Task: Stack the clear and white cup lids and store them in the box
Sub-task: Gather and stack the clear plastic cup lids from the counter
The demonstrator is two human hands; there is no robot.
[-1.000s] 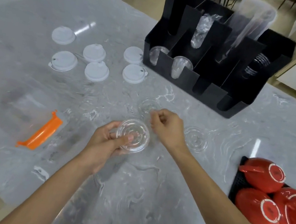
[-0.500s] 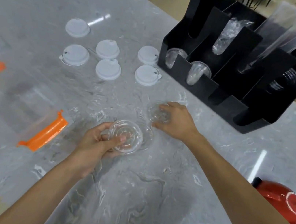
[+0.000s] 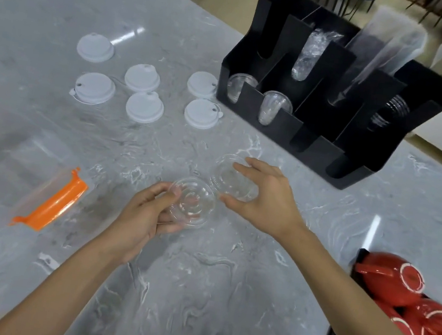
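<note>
My left hand (image 3: 147, 213) holds a stack of clear lids (image 3: 190, 206) just above the grey table. My right hand (image 3: 264, 196) grips another clear lid (image 3: 228, 178) by its rim, right beside the stack and touching it at the edge. Several white lids (image 3: 145, 106) lie flat and apart on the table at the far left. The black divided box (image 3: 302, 135) stands at the far right, with clear cups and wrapped sleeves in its slots.
A clear bag with orange zip strips (image 3: 51, 203) lies on the left. Red teapots (image 3: 392, 279) sit on a black mat at the right edge. The table's front edge runs near my forearms.
My right hand reached out to a clear lid on the table, closed on its rim and drew it back beside the stack in my left hand. The camera view shifted.
</note>
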